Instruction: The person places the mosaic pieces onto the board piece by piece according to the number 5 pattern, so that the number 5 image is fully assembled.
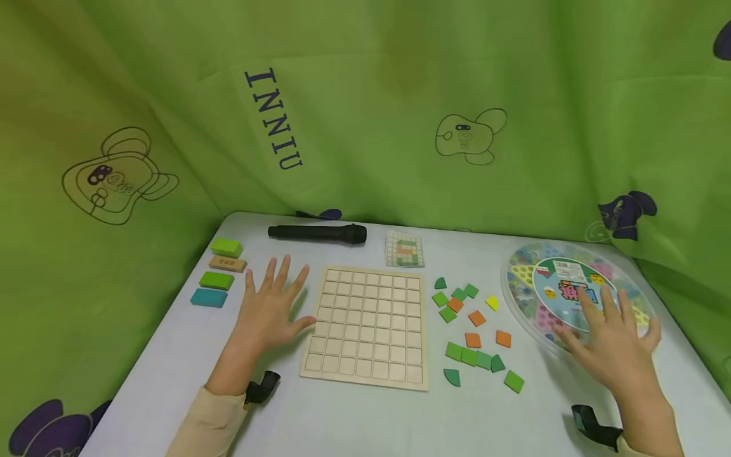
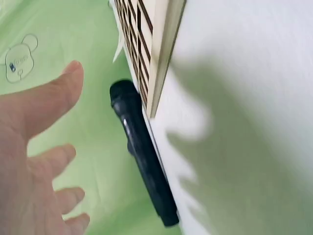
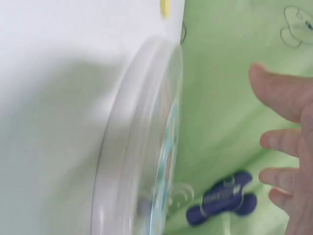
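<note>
My left hand (image 1: 270,312) hovers with spread fingers over the white table, its thumb near the left edge of a wooden grid board (image 1: 365,327). Nothing is in its grasp. My right hand (image 1: 619,346), fingers spread too, hangs above a round clear plastic box (image 1: 522,317) with a printed lid; the right wrist view shows a gap between hand and box (image 3: 122,161). Green square tiles (image 1: 514,381), orange square tiles (image 1: 476,318), dark green quarter-round tiles (image 1: 452,377) and a yellow tile (image 1: 492,303) lie loose right of the board. A small pattern card (image 1: 404,249) lies behind the board.
A black microphone (image 1: 316,234) lies along the table's back edge. At the left edge several blocks form a column: green ones (image 1: 216,280), a wooden one (image 1: 228,263) and a blue one (image 1: 208,298). A green curtain (image 1: 365,114) encloses the table.
</note>
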Motion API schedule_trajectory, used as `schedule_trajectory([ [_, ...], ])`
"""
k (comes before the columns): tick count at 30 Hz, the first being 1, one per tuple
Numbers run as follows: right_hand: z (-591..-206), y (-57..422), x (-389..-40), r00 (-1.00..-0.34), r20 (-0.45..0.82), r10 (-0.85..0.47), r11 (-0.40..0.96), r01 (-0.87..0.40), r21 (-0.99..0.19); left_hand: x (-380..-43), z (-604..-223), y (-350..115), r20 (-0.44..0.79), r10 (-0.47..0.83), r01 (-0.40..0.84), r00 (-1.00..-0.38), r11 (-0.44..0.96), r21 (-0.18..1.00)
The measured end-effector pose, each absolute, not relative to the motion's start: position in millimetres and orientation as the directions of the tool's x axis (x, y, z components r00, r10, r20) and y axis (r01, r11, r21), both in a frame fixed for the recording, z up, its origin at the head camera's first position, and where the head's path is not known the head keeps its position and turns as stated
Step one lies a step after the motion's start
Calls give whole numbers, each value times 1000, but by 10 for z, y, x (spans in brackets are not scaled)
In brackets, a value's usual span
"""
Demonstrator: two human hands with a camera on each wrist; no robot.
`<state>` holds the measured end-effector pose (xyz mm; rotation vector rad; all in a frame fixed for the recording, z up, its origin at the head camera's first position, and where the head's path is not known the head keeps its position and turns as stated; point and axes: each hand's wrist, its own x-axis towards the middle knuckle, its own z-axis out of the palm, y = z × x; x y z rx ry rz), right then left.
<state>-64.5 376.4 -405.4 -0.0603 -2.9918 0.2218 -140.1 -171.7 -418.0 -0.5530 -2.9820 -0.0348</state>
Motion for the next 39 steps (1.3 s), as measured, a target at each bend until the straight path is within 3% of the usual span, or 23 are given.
schedule_trajectory([
  [7, -4143, 3294, -956, -927, 330, -179, 933, -266, -241, -1458, -4304, -1595, 33, 532, 526, -846, 824, 209],
  [10, -4150, 3046, -1161, -935, 256, -247, 899, -320, -301, -1496, -4358, -1563, 3, 571, 539, -821, 774, 333],
  [17, -4269, 2558, -1684, -939, -5, -343, 833, -302, -463, -1565, -4558, -1577, -15, 602, 474, -798, 643, 602],
  [22, -4433, 2370, -1910, -920, -105, -378, 823, -282, -493, -1512, -4750, -1607, -12, 649, 514, -761, 613, 599],
  [31, -4462, 2324, -1993, -932, -53, -358, 883, -319, -345, -1531, -4805, -1588, 84, 671, 595, -736, 584, 552],
  [35, -4410, 2306, -1992, -938, -41, -343, 851, -292, -436, -1580, -4799, -1585, 87, 674, 607, -733, 592, 530],
  [39, -4338, 2114, -1979, -932, 2, -362, 737, -287, -611, -1609, -4746, -1603, 84, 673, 610, -735, 603, 515],
])
